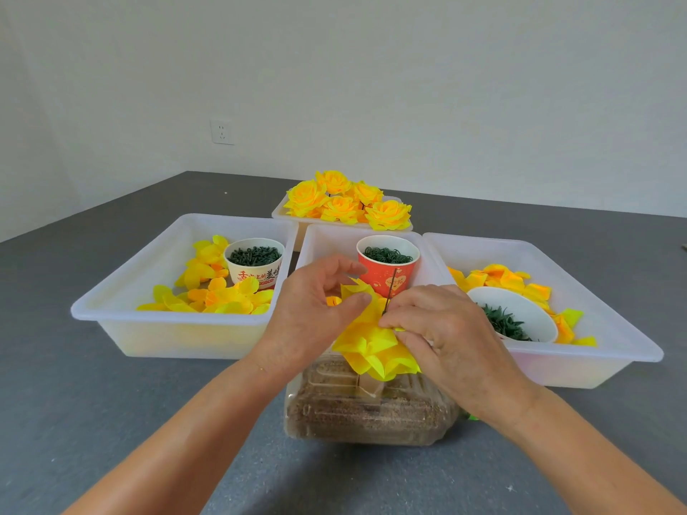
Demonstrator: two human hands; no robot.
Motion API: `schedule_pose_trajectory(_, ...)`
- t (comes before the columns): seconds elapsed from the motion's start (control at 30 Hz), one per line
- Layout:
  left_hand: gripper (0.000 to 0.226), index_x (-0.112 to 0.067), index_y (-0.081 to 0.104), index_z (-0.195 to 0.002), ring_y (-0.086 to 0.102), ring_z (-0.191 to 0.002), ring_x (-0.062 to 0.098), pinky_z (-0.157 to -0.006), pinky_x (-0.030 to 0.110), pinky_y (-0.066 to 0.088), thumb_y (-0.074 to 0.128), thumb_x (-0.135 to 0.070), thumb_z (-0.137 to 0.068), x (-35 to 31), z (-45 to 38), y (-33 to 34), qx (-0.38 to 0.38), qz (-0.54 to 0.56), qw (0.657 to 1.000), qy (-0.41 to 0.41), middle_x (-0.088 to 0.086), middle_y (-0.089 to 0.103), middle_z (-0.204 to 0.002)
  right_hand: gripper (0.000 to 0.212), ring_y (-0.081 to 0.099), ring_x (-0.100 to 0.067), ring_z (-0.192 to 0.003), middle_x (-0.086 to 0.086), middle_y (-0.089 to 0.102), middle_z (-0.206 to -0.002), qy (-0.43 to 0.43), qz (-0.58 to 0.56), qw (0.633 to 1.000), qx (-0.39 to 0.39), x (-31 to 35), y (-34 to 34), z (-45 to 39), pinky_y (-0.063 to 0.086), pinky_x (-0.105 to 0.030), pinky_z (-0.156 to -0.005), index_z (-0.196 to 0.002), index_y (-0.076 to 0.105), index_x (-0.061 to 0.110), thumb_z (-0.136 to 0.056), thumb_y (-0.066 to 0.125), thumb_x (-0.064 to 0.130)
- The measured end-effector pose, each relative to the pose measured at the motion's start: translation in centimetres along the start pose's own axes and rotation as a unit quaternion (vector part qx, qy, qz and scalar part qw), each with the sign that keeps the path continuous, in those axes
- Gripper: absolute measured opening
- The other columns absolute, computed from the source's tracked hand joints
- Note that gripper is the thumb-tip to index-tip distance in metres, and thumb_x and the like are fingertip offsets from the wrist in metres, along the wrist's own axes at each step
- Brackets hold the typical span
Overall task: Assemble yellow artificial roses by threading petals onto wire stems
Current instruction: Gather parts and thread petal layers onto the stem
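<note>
Petal [375, 341] is pinched by left hand [312, 314] at its top edge; stem [390, 291] is gripped by right hand [442, 328], upright through petal.

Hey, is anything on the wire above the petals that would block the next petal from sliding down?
Nothing visible. The wire rises bare from the petals in front of the red cup. The right hand pinches it at the petals; the left hand holds a petal edge beside it, not over its tip.

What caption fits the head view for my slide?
Both hands, left hand and right hand, thread yellow petals onto a wire stem.
</note>
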State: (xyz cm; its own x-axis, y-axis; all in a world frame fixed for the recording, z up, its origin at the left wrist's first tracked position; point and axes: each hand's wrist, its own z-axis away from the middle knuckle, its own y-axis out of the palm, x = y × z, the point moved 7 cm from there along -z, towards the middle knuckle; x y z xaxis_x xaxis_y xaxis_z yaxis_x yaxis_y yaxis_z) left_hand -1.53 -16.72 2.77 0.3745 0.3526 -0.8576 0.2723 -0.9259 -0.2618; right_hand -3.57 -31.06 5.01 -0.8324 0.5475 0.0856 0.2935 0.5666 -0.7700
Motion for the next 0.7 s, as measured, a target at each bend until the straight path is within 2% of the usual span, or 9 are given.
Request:
schedule_pose_trajectory(0.1, 0.024, -0.025, 0.065, -0.092, 0.061, -0.085, 0.018, -0.075, 0.031, 0.051, 0.072, -0.008, -0.077, 0.3, -0.1, 0.0, -0.001, -0.032, 0.999, -0.003, 0.001, 0.068, -0.091, 0.015, 0.065, -0.021, -0.08, 0.003, 0.071, -0.086, -0.011, 0.016, 1.0, 0.002, 0.1, -0.1, 0.0, 0.045, -0.033, -0.073, -0.086, 0.075, 0.015, -0.079, 0.062, 0.012)
schedule_pose_trajectory(0.23, 0.02, -0.022, 0.067, -0.092, 0.06, -0.083, 0.021, -0.074, 0.031, 0.05, 0.071, -0.009, -0.078, 0.5, -0.1, 0.0, 0.002, -0.059, 0.998, -0.008, 0.002, 0.068, -0.09, 0.014, 0.065, -0.021, -0.08, 0.004, 0.071, -0.085, -0.019, 0.016, 1.0, 0.002, 0.3, -0.2, 0.0, 0.048, -0.036, -0.07, -0.084, 0.075, 0.015, -0.079, 0.061, 0.012)
schedule_pose_trajectory(0.47, 0.02, -0.027, 0.066, -0.084, 0.054, -0.067, 0.014, -0.062, 0.027, 0.048, 0.071, -0.009, -0.077, 0.5, -0.1, -0.1, 0.005, -0.077, 0.997, -0.015, 0.008, 0.067, -0.083, 0.015, 0.065, -0.021, -0.08, 0.004, 0.071, -0.085, -0.011, 0.009, 1.0, 0.025, 0.2, 0.0, 0.0, 0.05, -0.039, -0.07, -0.085, 0.075, 0.017, -0.08, 0.061, 0.013)
schedule_pose_trajectory(0.6, 0.023, -0.03, 0.066, -0.081, 0.06, -0.08, 0.018, -0.069, 0.031, 0.051, 0.072, -0.01, -0.074, 1.2, 0.0, 0.0, 0.022, -0.103, 0.994, -0.036, 0.006, 0.068, -0.085, 0.016, 0.065, -0.022, -0.081, 0.006, 0.071, -0.086, -0.011, 0.002, 0.999, 0.035, -0.1, 0.2, 0.0, 0.05, -0.04, -0.072, -0.085, 0.075, 0.017, -0.08, 0.061, 0.013)
schedule_pose_trajectory(0.7, 0.028, -0.033, 0.065, -0.075, 0.055, -0.066, 0.012, -0.06, 0.026, 0.047, 0.071, -0.007, -0.072, 1.4, 0.1, 0.2, 0.04, -0.13, 0.99, -0.039, 0.006, 0.066, -0.076, 0.02, 0.064, -0.018, -0.085, 0.01, 0.071, -0.086, 0.009, -0.021, 0.999, 0.036, -0.5, 0.2, 0.1, 0.049, -0.04, -0.074, -0.084, 0.076, 0.018, -0.075, 0.061, 0.009)
